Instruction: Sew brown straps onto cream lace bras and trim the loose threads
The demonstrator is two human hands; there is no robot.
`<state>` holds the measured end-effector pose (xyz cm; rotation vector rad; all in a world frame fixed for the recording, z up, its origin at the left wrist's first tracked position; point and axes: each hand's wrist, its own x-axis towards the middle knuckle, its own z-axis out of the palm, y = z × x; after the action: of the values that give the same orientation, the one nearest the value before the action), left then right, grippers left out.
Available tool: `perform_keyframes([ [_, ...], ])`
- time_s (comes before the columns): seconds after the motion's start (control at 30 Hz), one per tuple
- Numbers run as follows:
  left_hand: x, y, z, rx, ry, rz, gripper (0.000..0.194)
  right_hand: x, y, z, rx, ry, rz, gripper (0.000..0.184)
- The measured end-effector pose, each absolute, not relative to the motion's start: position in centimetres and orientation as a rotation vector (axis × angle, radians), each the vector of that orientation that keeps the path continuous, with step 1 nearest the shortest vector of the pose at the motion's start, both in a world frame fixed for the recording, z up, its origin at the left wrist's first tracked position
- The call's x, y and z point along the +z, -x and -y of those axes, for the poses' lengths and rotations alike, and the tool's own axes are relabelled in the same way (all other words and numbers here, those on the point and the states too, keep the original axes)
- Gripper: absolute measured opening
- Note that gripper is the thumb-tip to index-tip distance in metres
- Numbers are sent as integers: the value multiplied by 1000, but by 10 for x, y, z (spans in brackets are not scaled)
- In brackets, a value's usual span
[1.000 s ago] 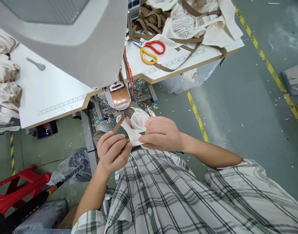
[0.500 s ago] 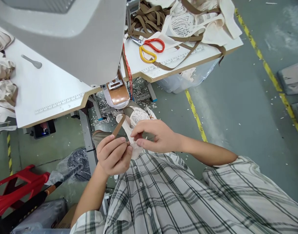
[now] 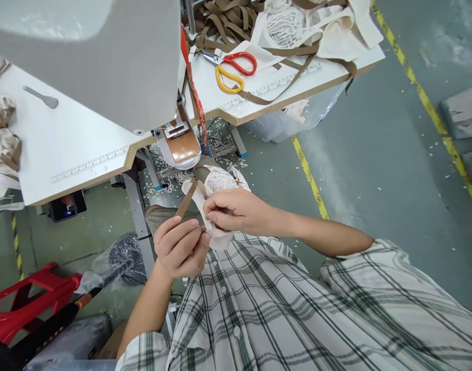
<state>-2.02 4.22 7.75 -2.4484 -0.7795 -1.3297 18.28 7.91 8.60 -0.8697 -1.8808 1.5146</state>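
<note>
My left hand (image 3: 181, 246) is closed around a brown elastic strap (image 3: 186, 198), whose free end sticks up and away from me. My right hand (image 3: 238, 211) pinches the edge of a cream lace garment piece (image 3: 220, 181) right beside the strap, fingers pressed together. Both hands hover close to my chest, below the front edge of the white sewing table (image 3: 71, 144). The grey sewing machine head (image 3: 104, 51) looms above, with its copper-coloured plate (image 3: 181, 144) just beyond the garment.
Red-and-yellow scissors (image 3: 232, 69) lie on the table's right part among brown straps (image 3: 224, 28) and lace pieces (image 3: 298, 26). Cream fabric (image 3: 2, 139) is piled at the far left. A red stool (image 3: 23, 304) stands low left. Yellow floor tape (image 3: 309, 175) runs right.
My right hand went from lying flat over the garment to pinching its edge beside the strap. The view shifted slightly; my left hand kept its grip.
</note>
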Motion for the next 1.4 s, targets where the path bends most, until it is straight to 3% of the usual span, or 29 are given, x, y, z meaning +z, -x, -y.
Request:
perform_keyframes([
  [0.17,75,24,-39,-1330,2478,798,21,88,-187,-78,1539,795,1758,15],
  [0.33,73,26,-37,-1343,2481,798,19,86,-192,-80,1153,626,2004,10],
  [0.6,73,28,-41,-1357,2607,831,18,88,-199,-88,462,556,2434,22],
  [0.7,72,29,-42,-1348,2704,871,16,95,-201,-92,370,482,2546,27],
  [0.83,70,31,-43,-1345,2789,857,14,99,-198,-96,584,499,2537,26],
  [1.03,63,34,-39,-1400,2770,909,15,80,-191,-104,1576,782,1909,11],
  [1.13,62,34,-38,-1412,2768,927,17,70,-190,-98,1553,872,1764,28],
  [1.23,64,32,-43,-1390,2782,998,18,63,-191,-86,1351,824,1954,39],
  [1.33,59,28,-44,-1337,2807,1312,20,55,-193,-77,1237,893,2162,34],
  [1.4,45,23,-38,-1380,2683,1594,34,47,-191,-73,1322,1025,2073,31],
])
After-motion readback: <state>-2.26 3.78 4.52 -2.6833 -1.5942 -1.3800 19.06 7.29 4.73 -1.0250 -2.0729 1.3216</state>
